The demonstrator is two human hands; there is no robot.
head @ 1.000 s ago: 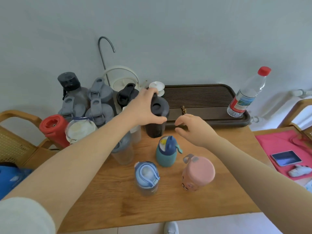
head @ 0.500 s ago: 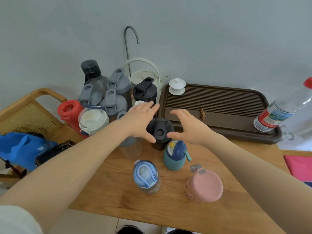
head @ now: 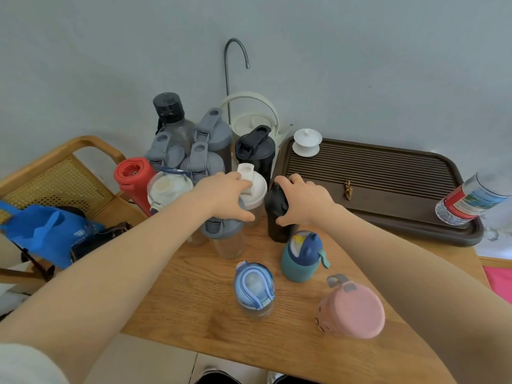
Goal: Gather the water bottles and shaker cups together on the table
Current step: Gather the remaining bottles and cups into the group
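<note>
My right hand point(head: 303, 202) grips a small black shaker point(head: 277, 220) standing at the middle of the wooden table point(head: 194, 300). My left hand point(head: 221, 198) lies over a grey-lidded clear shaker point(head: 225, 236), fingers and thumb closed around the lid of a white-lidded shaker point(head: 256, 189). Behind them stand several grey shakers point(head: 210, 134), a tall black shaker point(head: 256, 151), a red bottle point(head: 133, 176) and a clear white-capped bottle point(head: 169, 189). Nearer me stand a blue-lidded bottle point(head: 255, 289), a teal bottle point(head: 300, 259) and a pink bottle point(head: 352, 311).
A dark tea tray point(head: 388, 173) fills the back right, with a white lidded cup point(head: 307, 142) and a plastic water bottle point(head: 471, 200) on it. A cream kettle point(head: 249, 120) stands by the wall. A wicker chair point(head: 58, 178) with a blue bag point(head: 47, 231) is on the left.
My left hand let go of the small black shaker and moved left onto the white-lidded shaker. My right hand closed around the black shaker, which now stands on the table.
</note>
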